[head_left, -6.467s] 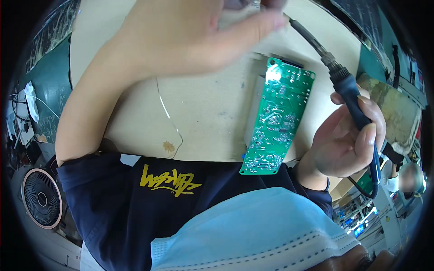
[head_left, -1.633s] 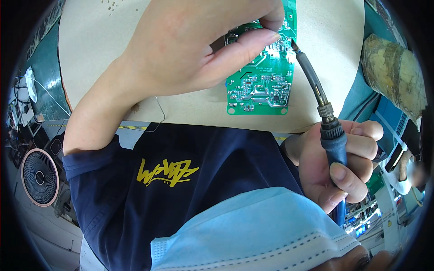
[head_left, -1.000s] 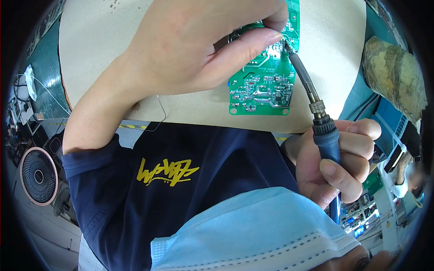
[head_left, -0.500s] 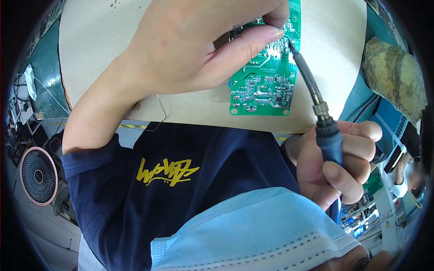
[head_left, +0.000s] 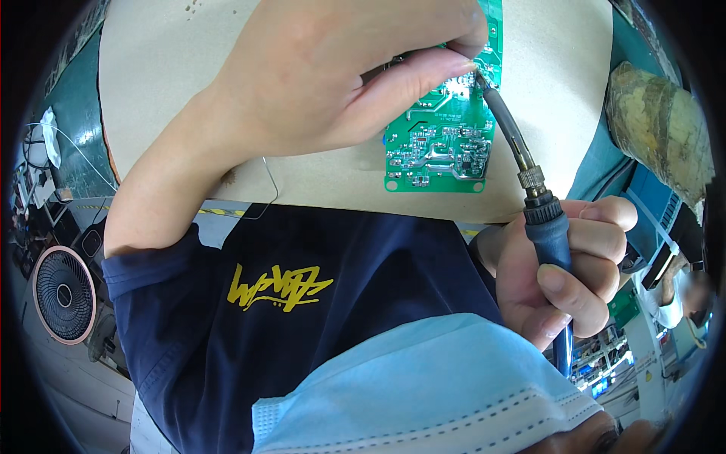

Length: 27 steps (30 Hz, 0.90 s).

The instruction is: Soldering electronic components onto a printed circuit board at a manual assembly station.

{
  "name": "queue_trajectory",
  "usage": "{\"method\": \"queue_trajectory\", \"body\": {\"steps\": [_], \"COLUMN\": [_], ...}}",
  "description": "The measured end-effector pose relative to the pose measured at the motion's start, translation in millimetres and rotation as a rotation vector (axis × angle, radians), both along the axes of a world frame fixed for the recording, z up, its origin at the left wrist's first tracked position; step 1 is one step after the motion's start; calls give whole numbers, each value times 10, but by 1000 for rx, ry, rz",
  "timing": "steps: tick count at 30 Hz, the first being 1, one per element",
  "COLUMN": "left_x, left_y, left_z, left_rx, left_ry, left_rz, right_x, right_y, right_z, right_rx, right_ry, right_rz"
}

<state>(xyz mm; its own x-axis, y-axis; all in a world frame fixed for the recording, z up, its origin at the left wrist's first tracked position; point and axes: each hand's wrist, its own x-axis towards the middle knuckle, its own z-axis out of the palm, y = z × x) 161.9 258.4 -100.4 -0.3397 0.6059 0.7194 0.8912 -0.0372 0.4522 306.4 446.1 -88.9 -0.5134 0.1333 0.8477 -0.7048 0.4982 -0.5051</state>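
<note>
A green circuit board (head_left: 442,129) with many small soldered parts lies on a tan sheet, its upper part covered by my left hand (head_left: 340,83). Thumb and forefinger of that hand are pinched together over the board; whatever is between them is hidden. My right hand (head_left: 578,272) grips a soldering iron (head_left: 546,216) by its dark blue handle. The iron's tip points up and left, at the board's parts beside my left thumb. A thin silvery wire (head_left: 274,185) comes out from beneath my left forearm and hangs over the sheet's near edge.
The tan sheet (head_left: 174,68) covers most of the green worktop. On the right edge sits a worn, yellowish wrapped bundle (head_left: 654,129), near a blue case (head_left: 650,227). A round fan (head_left: 65,295) stands at lower left. Another person (head_left: 684,295) is at far right.
The soldering iron and my right hand have shifted slightly left, bringing the tip closer to my left thumb. My left hand has moved only slightly, its pinch kept.
</note>
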Motion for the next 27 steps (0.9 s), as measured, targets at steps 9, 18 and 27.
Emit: {"method": "queue_trajectory", "body": {"steps": [9,18,27], "left_x": [30,-1,16], "left_y": [-26,-50,-26], "left_z": [69,54,28], "left_rx": [-49,-56,-10], "left_ry": [-77,-72,-72], "left_rz": [10,2,-3], "right_x": [-11,-18,8], "right_y": [-3,-10,1], "right_z": [-2,4,13], "right_rx": [-14,-28,-88], "right_ry": [16,0,20], "right_rz": [6,7,-25]}}
